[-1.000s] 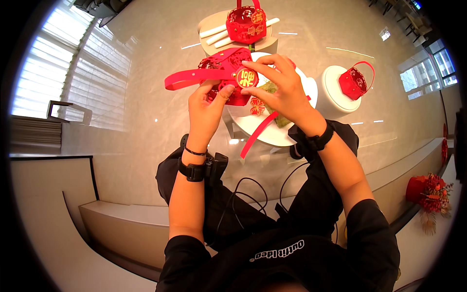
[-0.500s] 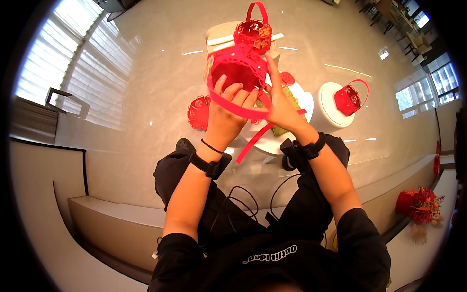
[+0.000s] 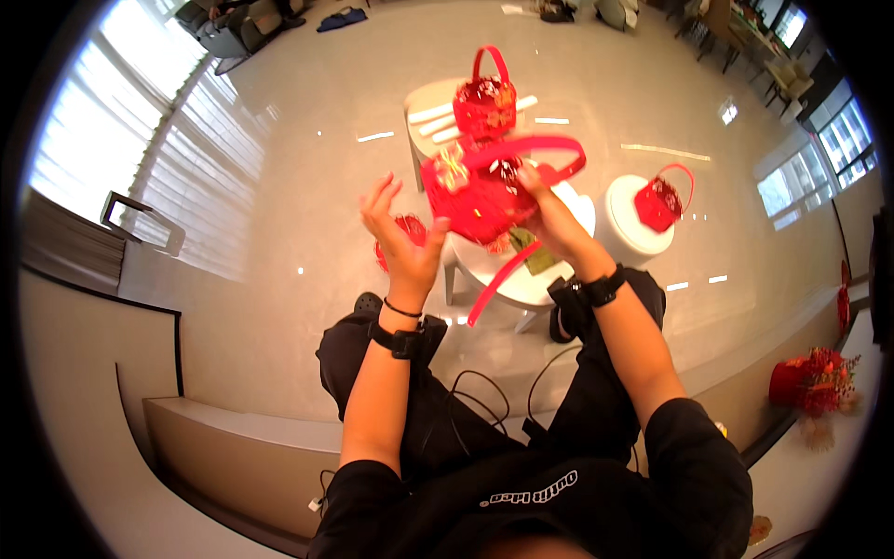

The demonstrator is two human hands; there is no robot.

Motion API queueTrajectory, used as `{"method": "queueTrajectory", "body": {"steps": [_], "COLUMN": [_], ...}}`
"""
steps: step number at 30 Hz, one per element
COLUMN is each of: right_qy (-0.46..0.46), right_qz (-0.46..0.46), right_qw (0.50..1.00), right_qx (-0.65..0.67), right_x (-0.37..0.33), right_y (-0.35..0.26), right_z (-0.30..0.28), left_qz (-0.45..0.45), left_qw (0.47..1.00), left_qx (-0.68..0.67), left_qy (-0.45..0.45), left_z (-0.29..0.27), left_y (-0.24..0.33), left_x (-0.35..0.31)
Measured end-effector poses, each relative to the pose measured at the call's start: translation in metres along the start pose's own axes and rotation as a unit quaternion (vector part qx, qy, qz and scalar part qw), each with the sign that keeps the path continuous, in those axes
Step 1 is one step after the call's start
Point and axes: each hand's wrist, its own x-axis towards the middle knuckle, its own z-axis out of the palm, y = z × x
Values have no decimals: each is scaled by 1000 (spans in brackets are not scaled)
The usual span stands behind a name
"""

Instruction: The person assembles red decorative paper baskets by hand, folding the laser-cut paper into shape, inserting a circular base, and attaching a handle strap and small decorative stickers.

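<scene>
A red basket [image 3: 477, 200] with a gold flower ornament and a looped handle hangs tilted in front of me, slightly blurred. My right hand [image 3: 557, 222] grips its right side near the handle's base. My left hand [image 3: 402, 247] is open beside its left side, fingers spread and thumb close to the wall; whether the thumb touches it I cannot tell. Below lies a loose red strip [image 3: 503, 282] over the edge of a white table [image 3: 507, 291], near a green piece [image 3: 533, 252]. Behind my left hand, another red openwork piece [image 3: 411, 224] is partly hidden.
A second red basket [image 3: 486, 107] stands on a beige stool [image 3: 424, 97] with white rods [image 3: 434, 115]. A third red basket [image 3: 657, 206] sits on a white round stool [image 3: 633, 228] at right. A red flower arrangement [image 3: 819, 380] stands far right. Black cables [image 3: 480, 375] loop near my legs.
The basket has turned so its opening no longer faces me, and its handle has swung to the right. My left hand has come out of it and moved left, opening.
</scene>
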Motion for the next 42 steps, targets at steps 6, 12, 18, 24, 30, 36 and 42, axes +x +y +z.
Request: {"method": "queueTrajectory", "body": {"steps": [6,12,18,24,30,36,42], "right_qy": [63,-38,-142,-136,-42,12,39], "right_qz": [-37,-53,-158,-212,-176,-155,-177], "right_qw": [975,994,968,946,952,970,933], "right_qx": [-208,-93,-132,-204,-248,-189,-310], "right_x": [9,17,12,7,0,5,4], "right_y": [11,18,8,2,7,21,22], "right_z": [-1,11,0,2,1,4,7], "left_qz": [-410,-467,-486,-492,-513,-483,-469], "left_qw": [653,552,542,479,514,569,598], "left_qx": [-624,-682,-682,-717,-678,-662,-649], "left_qy": [-123,-112,-74,-119,-110,-75,-40], "left_z": [14,7,12,21,33,40,44], "left_y": [-15,12,10,-1,-1,13,17], "left_x": [-6,-3,1,-3,-6,-7,-3]}}
